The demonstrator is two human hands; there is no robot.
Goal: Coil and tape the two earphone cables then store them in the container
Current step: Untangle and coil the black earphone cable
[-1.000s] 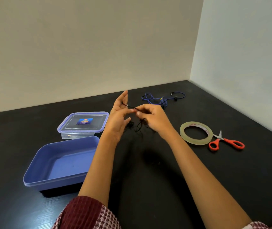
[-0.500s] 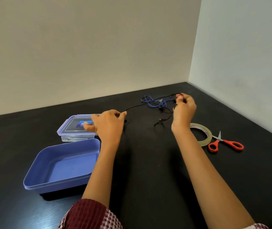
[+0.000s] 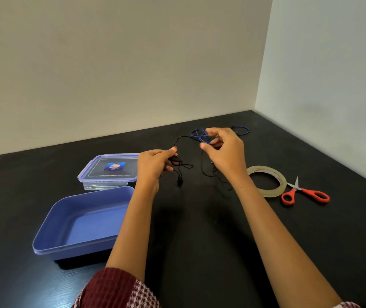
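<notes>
Since the frame half a second before, the right hand [image 3: 224, 152] has come back toward the middle and the left hand [image 3: 153, 165] has moved right, off the container lid [image 3: 108, 168], so the two hands are nearer together. The left hand is closed and pinches the black earphone cable [image 3: 178, 141], a thin wire that rises in an arc toward the right hand, whose fingers are half curled on it, while loose loops hang down to the black table [image 3: 199, 230]. The blue earphone cable [image 3: 199, 133] lies uncoiled behind the right hand, the blue container [image 3: 77, 223] stands open at the left, and the tape roll [image 3: 266, 181] and scissors [image 3: 304, 193] lie at the right.
</notes>
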